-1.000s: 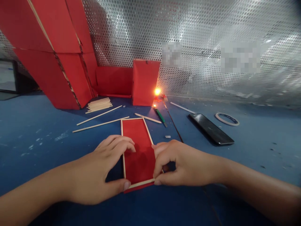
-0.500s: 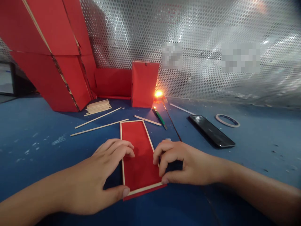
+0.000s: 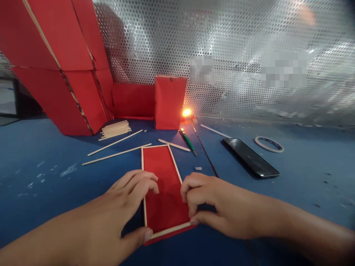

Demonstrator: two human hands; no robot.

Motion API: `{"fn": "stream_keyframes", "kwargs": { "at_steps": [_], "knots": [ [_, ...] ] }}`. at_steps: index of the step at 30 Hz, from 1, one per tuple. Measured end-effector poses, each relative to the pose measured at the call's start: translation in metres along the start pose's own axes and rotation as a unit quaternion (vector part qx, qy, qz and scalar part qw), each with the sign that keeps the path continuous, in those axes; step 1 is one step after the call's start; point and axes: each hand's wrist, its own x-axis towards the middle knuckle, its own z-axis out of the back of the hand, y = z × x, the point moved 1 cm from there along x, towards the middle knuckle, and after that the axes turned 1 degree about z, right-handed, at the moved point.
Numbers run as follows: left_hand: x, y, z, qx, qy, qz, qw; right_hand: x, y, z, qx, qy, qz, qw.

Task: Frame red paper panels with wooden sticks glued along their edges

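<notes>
A red rectangular panel edged with thin pale sticks lies on the blue table. My left hand rests over its left side, fingers apart and curved, the thumb on the near left corner. At the right edge, my right hand has its thumb and fingers closed around the near right corner of the panel. Beyond the panel's far end lies a pale flat stick. A green cutter is to the right of that stick.
A stick bundle and two loose sticks lie at left. Behind stand a large red structure and a red box, beside a glowing light. A black phone and a tape roll lie at right.
The view has shifted slightly, so most things sit a little lower. Both hands keep nearly the same hold on the panel. A small pale piece beyond my right hand now shows more fully.
</notes>
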Motion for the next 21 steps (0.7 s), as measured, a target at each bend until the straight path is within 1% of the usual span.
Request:
{"fn": "stream_keyframes", "kwargs": {
  "at_steps": [3,6,10,12,16,18,21],
  "knots": [
    [0.000,-0.001,0.000,-0.012,-0.008,-0.002,1.000,-0.001,-0.001,-0.002,-0.011,0.002,-0.001,1.000],
    [0.003,-0.006,0.005,-0.054,-0.015,-0.006,0.998,-0.001,-0.004,-0.002,-0.011,-0.001,0.009,1.000],
    [0.006,-0.012,0.011,-0.080,-0.020,-0.001,0.997,0.002,-0.009,-0.002,0.042,-0.019,0.026,0.999],
    [0.006,-0.012,0.012,-0.082,-0.015,0.007,0.996,0.004,-0.009,-0.003,0.069,-0.031,0.011,0.997],
    [0.004,-0.008,0.009,-0.080,-0.005,0.009,0.997,0.008,-0.007,-0.009,0.077,-0.076,-0.039,0.993],
    [0.005,-0.006,0.007,-0.080,-0.016,0.007,0.997,0.009,-0.007,-0.013,0.079,-0.087,-0.040,0.992],
    [0.007,-0.007,0.003,-0.083,-0.035,0.012,0.996,0.010,-0.006,-0.015,0.073,-0.087,-0.042,0.993]
  ]
}}
